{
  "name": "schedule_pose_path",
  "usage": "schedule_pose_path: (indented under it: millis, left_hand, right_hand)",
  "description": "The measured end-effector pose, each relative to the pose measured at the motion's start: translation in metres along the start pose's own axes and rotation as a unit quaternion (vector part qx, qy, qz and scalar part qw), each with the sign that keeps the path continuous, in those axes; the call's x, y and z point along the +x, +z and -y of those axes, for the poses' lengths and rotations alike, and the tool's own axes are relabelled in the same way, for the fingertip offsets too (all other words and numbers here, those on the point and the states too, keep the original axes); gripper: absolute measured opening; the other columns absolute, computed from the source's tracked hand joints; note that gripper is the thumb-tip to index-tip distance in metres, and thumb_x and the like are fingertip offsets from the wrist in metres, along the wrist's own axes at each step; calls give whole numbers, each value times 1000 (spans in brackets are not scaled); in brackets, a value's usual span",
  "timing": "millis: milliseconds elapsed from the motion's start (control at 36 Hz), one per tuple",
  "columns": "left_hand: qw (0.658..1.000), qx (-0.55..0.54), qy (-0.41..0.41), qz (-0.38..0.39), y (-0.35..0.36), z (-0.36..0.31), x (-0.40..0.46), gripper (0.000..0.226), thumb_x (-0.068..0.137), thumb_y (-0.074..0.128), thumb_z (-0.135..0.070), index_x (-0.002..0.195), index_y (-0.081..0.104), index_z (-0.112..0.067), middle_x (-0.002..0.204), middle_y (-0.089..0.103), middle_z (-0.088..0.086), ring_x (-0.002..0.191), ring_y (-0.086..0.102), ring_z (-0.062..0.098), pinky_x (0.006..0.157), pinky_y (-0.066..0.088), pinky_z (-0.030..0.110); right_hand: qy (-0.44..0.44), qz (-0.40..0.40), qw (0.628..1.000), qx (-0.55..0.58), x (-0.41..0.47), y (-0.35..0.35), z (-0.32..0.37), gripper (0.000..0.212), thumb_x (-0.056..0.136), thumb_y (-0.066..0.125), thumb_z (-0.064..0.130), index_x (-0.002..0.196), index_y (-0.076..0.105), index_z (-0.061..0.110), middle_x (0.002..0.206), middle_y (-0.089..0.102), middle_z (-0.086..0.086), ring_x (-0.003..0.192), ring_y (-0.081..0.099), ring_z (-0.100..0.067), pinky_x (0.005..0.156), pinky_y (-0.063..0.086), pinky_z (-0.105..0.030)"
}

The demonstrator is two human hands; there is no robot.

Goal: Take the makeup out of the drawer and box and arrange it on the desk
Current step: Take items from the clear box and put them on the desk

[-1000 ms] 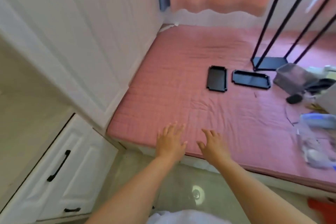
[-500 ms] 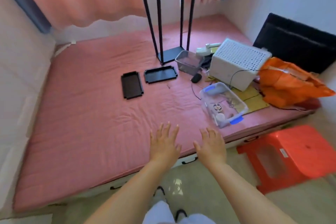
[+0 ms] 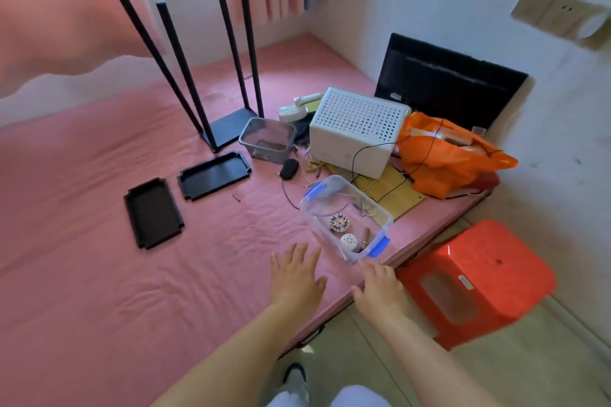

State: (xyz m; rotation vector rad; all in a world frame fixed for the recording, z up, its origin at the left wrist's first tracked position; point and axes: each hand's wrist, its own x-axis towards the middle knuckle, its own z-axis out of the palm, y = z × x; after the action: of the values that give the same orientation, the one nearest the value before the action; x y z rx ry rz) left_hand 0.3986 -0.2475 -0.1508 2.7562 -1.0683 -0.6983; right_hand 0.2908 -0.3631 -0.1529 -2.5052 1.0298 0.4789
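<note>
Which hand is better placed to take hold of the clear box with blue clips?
Right, probably. The right hand is open, fingertips just short of the clear box at its near corner. The left hand sits farther left over the pink mattress.

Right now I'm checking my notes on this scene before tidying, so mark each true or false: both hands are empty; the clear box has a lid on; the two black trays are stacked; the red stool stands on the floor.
1. Both hands are empty. True: the left hand and right hand hold nothing, fingers spread.
2. The clear box has a lid on. False: it is open on top.
3. The two black trays are stacked. False: they lie side by side, apart.
4. The red stool stands on the floor. True.
</note>
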Motion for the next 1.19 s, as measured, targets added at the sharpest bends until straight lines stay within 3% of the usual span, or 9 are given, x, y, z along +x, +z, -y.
schedule_pose_path:
  millis: [222, 444, 639, 861, 972, 1194]
  left_hand:
    - [999, 19, 34, 25, -9, -22, 74, 59, 96, 40, -39, 148, 14, -30, 158, 10, -3, 146, 3, 22, 118, 0, 51]
    - [999, -3, -20, 48, 9, -45, 156, 59, 94, 45, -35, 146, 20, -29, 154, 20, -3, 142, 14, 22, 116, 10, 46]
    - [994, -13, -40, 97, 31, -58, 210, 58, 92, 48, -35, 145, 25, -27, 150, 30, -2, 136, 29, 22, 111, 26, 39]
    - [988, -18, -31, 147, 82, -52, 282, 59, 90, 51, -19, 144, 29, -28, 144, 35, -1, 132, 32, 23, 101, 39, 35]
    - [985, -1, 2, 170, 110, -49, 317, 64, 88, 54, -14, 145, 28, -26, 146, 30, 2, 129, 32, 25, 98, 42, 36]
    - [982, 31, 11, 184, 161, -22, 366, 65, 89, 47, -6, 145, 26, -32, 151, 19, 5, 134, 26, 28, 92, 43, 37]
  right_hand:
    - [6, 40, 999, -1, 65, -16, -18, 54, 94, 45, 35, 143, 28, 21, 146, 33, 0, 136, 26, -20, 109, 30, -36]
    - [-54, 104, 993, -15, 161, -35, -44, 51, 91, 43, 24, 140, 34, 18, 143, 37, -3, 132, 31, -23, 108, 29, -35]
    - [-112, 157, 980, -54, 218, -36, -68, 46, 92, 43, 27, 138, 39, 21, 137, 41, -2, 128, 33, -23, 106, 31, -36]
    - [-125, 223, 965, -62, 276, 27, -88, 45, 89, 46, 19, 134, 44, 20, 136, 42, -4, 132, 31, -25, 107, 33, -36]
    - [-152, 239, 955, -93, 304, 65, -88, 42, 89, 45, 19, 131, 47, 17, 132, 42, -8, 128, 34, -30, 100, 36, -38]
    - [-56, 271, 959, -66, 352, 125, -91, 52, 90, 48, 14, 139, 32, 18, 137, 33, -7, 133, 26, -30, 103, 37, -38]
